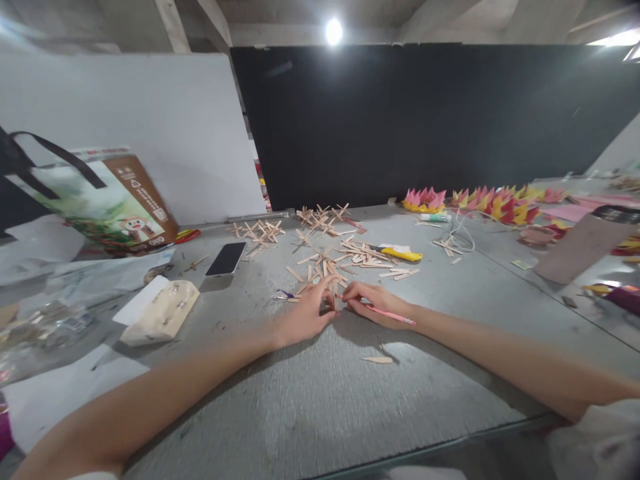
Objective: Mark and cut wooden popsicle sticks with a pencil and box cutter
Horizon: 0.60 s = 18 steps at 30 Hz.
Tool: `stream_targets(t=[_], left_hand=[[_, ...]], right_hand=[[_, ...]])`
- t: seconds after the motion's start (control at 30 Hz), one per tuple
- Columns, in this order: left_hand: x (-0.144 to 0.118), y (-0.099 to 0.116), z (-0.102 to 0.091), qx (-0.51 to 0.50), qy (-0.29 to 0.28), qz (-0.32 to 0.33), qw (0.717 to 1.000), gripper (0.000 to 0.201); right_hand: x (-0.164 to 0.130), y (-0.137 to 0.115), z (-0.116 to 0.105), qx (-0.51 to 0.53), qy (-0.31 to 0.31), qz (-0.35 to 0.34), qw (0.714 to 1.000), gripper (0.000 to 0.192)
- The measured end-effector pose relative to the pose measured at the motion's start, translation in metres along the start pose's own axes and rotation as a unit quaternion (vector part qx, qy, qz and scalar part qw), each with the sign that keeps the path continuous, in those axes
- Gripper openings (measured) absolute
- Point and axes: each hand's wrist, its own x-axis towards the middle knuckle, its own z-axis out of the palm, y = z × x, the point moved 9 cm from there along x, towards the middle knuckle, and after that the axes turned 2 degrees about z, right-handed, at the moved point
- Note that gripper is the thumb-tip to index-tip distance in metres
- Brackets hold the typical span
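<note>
**Ann:** Both hands are out at the middle of the grey table [450, 373]. Left hand [305, 313] lies knuckles up, fingertips pinching a small wooden craft stick piece [331, 301] upright at the near edge of the pile. Right hand [373, 301] is closed around a thin pink pencil [387, 313], tip touching that same piece.

**Ben:** Going down by size: black backdrop board [440, 120] behind, white board [125, 127] beside it, printed brown tote bag [107, 200] far left.

**Ann:** Row of pink, red and yellow folded paper crowns [480, 200] along the back right.

**Ben:** Loose heap of pale wooden sticks [345, 257] just beyond the fingers, crossed sticks [260, 230] farther back.

**Ann:** Cream tissue box [163, 313] on the left, black phone [227, 259] near it.

**Ben:** Yellow utility knife [400, 253] resting beside the heap, and one lone stick [377, 360] nearer the body.
</note>
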Motion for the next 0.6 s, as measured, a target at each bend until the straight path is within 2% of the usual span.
stream_targets(t=[0.27,0.6], left_hand=[[-0.0014,-0.0075,0.0021,0.009,0.002,0.006,1.000,0.076],[-0.0014,-0.0055,0.0031,-0.009,-0.001,0.016,1.000,0.076]], right_hand=[[0.0001,0.0004,0.0003,0.002,-0.001,0.003,1.000,0.017],[-0.0001,0.0000,0.0002,0.002,0.004,0.000,1.000,0.014]])
